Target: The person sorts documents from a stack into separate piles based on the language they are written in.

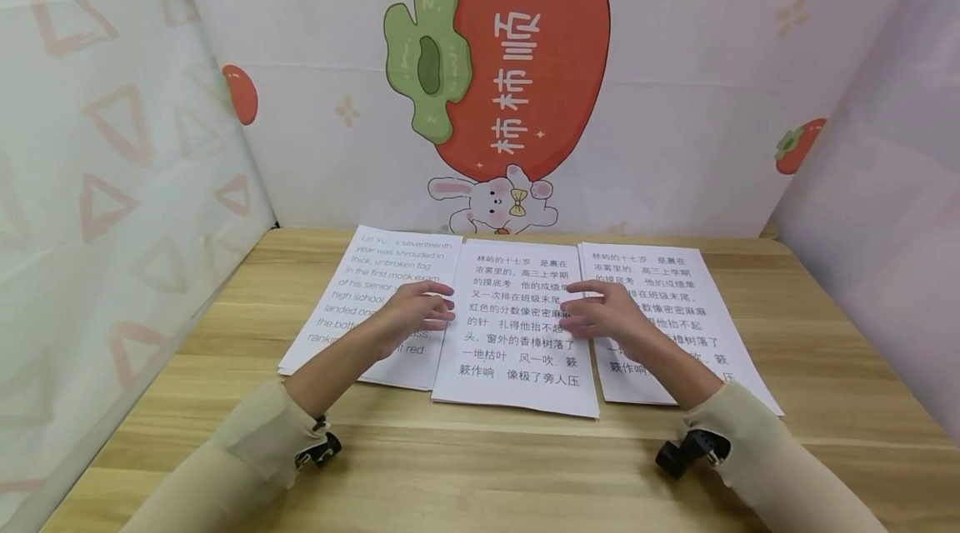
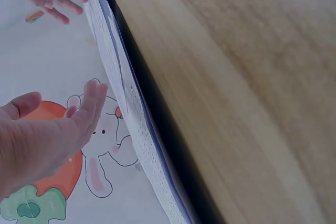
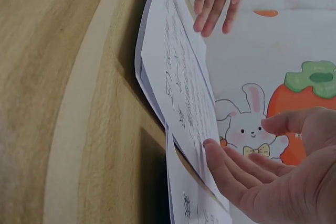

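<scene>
Hovers with left hand [image 1: 412, 318] and right hand [image 1: 606, 320] released, loosely bent, grasping nothing. Has the English-printed stack [image 1: 375, 279] below the left hand, the middle Chinese-printed stack [image 1: 517, 333] between both hands, and the other Chinese-printed stack [image 1: 686, 308] below the right hand. Shows wooden table [image 1: 480, 466] beneath everything.

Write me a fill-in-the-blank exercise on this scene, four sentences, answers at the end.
1. The language printed on the left paper stack is ____.
2. The language printed on both the middle stack and the right stack is ____.
3. On the backdrop, the colour of the drawn rabbit's bow is ____.
4. Gripped in the left hand and the right hand is ____.

Missing words: English; Chinese; yellow; nothing.
</scene>
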A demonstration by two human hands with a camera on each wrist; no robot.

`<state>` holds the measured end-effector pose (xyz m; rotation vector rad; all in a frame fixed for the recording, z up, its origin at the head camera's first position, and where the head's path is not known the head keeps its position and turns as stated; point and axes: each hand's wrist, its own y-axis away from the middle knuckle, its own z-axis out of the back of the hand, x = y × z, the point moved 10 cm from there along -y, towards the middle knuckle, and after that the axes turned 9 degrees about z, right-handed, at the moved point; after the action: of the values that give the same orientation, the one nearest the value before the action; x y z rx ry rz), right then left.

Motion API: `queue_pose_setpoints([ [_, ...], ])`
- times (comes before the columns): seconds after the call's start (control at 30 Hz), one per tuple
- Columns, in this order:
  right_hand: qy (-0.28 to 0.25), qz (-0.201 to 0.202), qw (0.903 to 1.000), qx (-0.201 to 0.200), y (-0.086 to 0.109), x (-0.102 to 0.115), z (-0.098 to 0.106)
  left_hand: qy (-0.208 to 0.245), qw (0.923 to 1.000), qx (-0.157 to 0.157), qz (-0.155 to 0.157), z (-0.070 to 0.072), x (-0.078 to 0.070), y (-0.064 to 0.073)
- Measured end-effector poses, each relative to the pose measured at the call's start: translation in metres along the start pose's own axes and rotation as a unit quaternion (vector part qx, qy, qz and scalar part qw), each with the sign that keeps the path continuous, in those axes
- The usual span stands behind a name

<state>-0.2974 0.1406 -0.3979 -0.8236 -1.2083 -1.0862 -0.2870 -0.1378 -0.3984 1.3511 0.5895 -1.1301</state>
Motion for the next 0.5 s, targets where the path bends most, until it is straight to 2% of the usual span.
queue_pose_setpoints([
  [0.3, 0.000, -0.004, 0.9999, -0.012, 0.005, -0.006, 0.012, -0.025, 0.9991, -0.017, 0.029, 0.002, 0.003, -0.005],
  [0.5, 0.001, -0.010, 0.9999, -0.014, 0.009, -0.010, 0.017, -0.025, 0.9982, -0.021, 0.050, 0.001, 0.006, -0.007],
])
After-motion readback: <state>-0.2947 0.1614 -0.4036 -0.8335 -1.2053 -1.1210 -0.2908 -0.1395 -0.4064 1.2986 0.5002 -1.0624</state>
